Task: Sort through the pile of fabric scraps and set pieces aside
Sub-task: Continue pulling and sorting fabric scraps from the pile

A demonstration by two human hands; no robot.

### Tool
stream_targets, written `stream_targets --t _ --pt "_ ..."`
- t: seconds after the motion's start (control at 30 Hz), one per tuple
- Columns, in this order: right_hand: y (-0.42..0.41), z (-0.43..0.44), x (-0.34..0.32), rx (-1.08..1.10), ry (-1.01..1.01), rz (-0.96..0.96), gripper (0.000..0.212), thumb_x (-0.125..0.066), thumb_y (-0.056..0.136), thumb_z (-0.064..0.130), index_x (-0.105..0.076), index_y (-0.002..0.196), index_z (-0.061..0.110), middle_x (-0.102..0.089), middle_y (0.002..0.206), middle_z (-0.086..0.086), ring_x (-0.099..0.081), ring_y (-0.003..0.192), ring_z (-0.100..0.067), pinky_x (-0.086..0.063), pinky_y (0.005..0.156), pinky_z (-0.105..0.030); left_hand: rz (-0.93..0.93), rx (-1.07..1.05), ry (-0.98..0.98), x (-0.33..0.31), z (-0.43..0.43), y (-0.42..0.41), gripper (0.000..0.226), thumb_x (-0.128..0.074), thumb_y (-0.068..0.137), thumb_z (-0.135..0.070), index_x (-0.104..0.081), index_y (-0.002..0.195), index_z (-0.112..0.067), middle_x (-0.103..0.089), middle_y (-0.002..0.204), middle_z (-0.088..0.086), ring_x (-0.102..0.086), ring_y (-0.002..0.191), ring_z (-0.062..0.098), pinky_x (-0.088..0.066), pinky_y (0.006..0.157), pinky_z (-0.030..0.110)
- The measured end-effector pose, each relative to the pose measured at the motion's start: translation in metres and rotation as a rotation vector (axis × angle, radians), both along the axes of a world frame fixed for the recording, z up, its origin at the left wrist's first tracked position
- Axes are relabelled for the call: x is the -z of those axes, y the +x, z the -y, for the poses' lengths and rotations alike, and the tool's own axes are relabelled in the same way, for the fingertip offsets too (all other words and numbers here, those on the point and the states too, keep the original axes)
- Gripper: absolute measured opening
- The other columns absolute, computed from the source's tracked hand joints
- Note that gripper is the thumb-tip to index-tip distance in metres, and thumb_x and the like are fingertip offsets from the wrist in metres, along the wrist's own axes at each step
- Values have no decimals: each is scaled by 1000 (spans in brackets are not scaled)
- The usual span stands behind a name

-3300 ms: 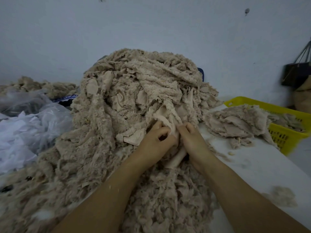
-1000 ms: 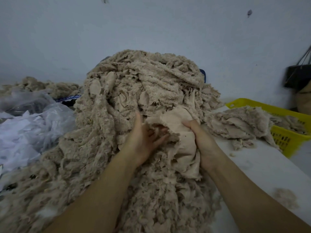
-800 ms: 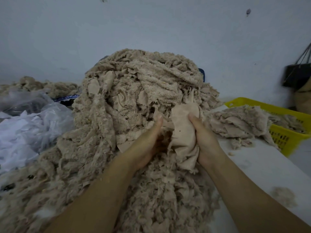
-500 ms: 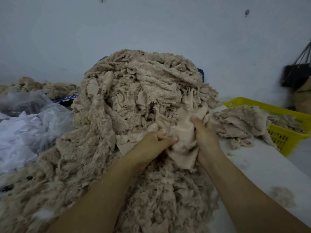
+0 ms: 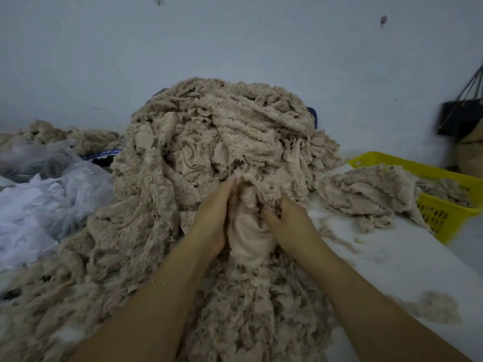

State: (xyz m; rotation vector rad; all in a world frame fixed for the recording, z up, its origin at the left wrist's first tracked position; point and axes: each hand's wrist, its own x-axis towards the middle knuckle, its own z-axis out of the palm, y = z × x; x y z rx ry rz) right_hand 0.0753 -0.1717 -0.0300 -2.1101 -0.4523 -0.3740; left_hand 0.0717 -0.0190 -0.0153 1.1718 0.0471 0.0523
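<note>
A tall pile of beige fleecy fabric scraps [image 5: 209,142] fills the middle of the white table [image 5: 407,259]. Both my hands are at its front. Between them hangs a smooth beige fabric piece [image 5: 248,239]. My left hand [image 5: 214,215] lies along its left side with the fingers pointing up into the pile. On the piece's right side, my right hand [image 5: 290,220] has its fingers curled into the cloth. The fingertips of both hands are partly buried in scraps.
A smaller heap of set-aside scraps [image 5: 366,194] lies right of the pile, against a yellow plastic basket [image 5: 444,215] holding more scraps. Clear plastic bags [image 5: 44,194] lie at the left. A small tuft of fluff [image 5: 433,307] lies near the table's right edge. A dark bag [image 5: 460,118] hangs on the wall.
The smooth piece has come down from in front of the pile to lower between my hands. My right hand dropped lower and nearer; my left hand's fingers straightened upward.
</note>
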Motion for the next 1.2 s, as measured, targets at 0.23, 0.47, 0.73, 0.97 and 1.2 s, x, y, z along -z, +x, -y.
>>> stream_targets --t 0.23,0.47,0.73,0.97,1.2 --pt "22 43 -20 -43 1390 -325 38 -53 100 40 -63 123 11 -71 115 -6 -69 104 -21 -58 84 -32 107 -89 -67 -2 -7 2 48 -53 101 -19 -69 55 -19 -56 61 -2 -41 47 6 -39 50 18" --pt "11 13 -2 -93 830 -584 62 -42 96 60 -70 109 6 -74 104 -13 -73 95 -24 -57 81 -33 229 73 237 -1 17 -13 50 -48 94 -36 -62 48 -20 -67 75 -1 -63 78 12 -48 88 36" --pt "3 9 -3 -286 748 -635 37 -54 99 33 -59 71 10 -49 51 -11 -49 43 -16 -46 47 -25 199 495 333 3 18 -22 48 -43 89 -23 -64 49 -10 -73 84 5 -65 75 10 -53 78 21" --pt "17 20 -10 163 986 -444 16 -41 106 22 -55 100 17 -67 104 -13 -66 91 -26 -55 88 -49 205 377 237 4 2 -13 50 -44 83 -27 -54 37 -13 -62 62 4 -57 67 15 -43 89 31" --pt "18 22 -10 54 1005 -391 18 -44 105 27 -60 100 22 -75 100 2 -70 100 -18 -58 87 -40 188 176 726 7 -2 -10 71 -36 90 -57 -57 37 -14 -73 70 3 -69 73 4 -42 76 26"
